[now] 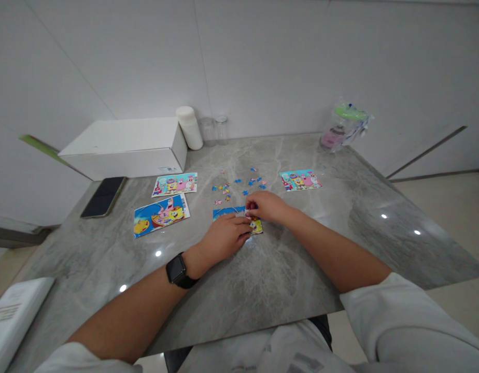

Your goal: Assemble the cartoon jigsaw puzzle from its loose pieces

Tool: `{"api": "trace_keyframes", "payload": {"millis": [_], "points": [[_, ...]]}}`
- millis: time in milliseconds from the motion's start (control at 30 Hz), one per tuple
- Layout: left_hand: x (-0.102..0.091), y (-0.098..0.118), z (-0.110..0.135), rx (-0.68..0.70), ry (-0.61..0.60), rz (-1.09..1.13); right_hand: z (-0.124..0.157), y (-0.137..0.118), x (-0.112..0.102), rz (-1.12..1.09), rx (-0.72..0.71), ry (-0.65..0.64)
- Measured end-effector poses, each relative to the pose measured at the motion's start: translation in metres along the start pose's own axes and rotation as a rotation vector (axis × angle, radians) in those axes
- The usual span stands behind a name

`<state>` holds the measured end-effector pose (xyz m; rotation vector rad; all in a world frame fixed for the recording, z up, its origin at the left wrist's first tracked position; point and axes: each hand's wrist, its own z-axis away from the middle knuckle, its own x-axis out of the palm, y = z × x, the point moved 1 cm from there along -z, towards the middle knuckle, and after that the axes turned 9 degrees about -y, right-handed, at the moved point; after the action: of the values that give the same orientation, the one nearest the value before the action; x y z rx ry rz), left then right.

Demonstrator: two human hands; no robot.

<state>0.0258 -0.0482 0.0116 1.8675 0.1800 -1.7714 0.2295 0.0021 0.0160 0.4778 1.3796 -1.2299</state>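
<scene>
A small cartoon jigsaw, partly put together, lies on the grey marble table in front of me. My left hand, with a black watch on the wrist, rests on its near edge with the fingers curled down onto it. My right hand is at its right corner, fingers pinched on a small puzzle piece. Several loose blue and pink pieces are scattered just beyond the hands.
Three cartoon picture cards lie on the table: two at the left, one at the right. A black phone, a white box, a white roll, two glass jars and a bagged item stand farther back.
</scene>
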Motion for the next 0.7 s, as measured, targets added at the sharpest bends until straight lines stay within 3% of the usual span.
{"api": "trace_keyframes", "payload": {"millis": [167,367,700], "points": [[0.001,-0.001,0.0,-0.009,0.002,0.004,0.0,0.001,-0.004,-0.01,0.005,0.01],[0.0,0.0,0.001,-0.023,0.021,0.047,-0.003,0.012,-0.006,-0.014,0.081,0.148],[0.0,-0.003,0.0,-0.056,0.041,0.009,-0.007,0.021,0.002,0.04,0.037,0.106]]}}
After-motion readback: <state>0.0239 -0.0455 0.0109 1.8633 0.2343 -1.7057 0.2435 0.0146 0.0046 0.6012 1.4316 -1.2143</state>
